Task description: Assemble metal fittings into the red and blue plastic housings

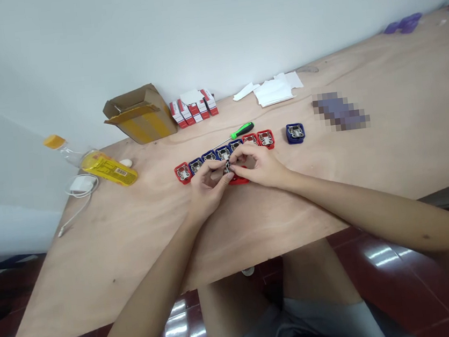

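Pinched between the fingertips of my left hand (206, 189) and my right hand (260, 165) is a small shiny metal part (227, 166), too small to make out fully. Both hands are closed on it from either side. Just below, partly covered by my fingers, lies a red plastic casing (240, 180). Behind my hands runs a slanting row of small open casings with metal fittings inside, among them a red casing (183, 173) at the left end, several blue casings (209, 156) and a red casing (265, 139) at the right end. A separate blue casing (295, 133) sits farther right.
A green-handled screwdriver (243, 129) lies behind the row. Along the wall are a cardboard box (144, 126), small red-and-white boxes (194, 110) and white papers (273, 92). Left are a yellow-labelled bottle (107, 166) and a white charger (82, 183). A pixelated object (339, 111) lies right.
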Motion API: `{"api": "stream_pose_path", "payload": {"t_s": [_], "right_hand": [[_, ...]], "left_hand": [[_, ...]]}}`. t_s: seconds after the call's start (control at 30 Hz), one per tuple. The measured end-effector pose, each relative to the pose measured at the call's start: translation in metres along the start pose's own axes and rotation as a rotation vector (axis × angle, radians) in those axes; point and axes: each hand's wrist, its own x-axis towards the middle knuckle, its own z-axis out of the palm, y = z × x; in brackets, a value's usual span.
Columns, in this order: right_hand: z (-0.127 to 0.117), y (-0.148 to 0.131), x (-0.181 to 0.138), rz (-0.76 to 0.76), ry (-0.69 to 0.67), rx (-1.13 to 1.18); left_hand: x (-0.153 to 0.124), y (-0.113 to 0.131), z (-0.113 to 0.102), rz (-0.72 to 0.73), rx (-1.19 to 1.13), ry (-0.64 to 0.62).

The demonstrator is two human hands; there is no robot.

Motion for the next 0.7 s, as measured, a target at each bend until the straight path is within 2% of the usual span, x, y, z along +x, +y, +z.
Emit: {"api": "stream_pose_path", "payload": {"t_s": [0.33,0.7], "right_hand": [[-0.0014,-0.0015,0.0001,-0.035,-0.007,0.044],[-0.0035,-0.0014,0.0000,-0.002,-0.014,0.035]], "left_hand": [[-0.0006,-0.0030,-0.0014,-0.070,-0.034,-0.014],[-0.0016,-0.0042,-0.0021,-0.082,-0.020,-0.011]]}}
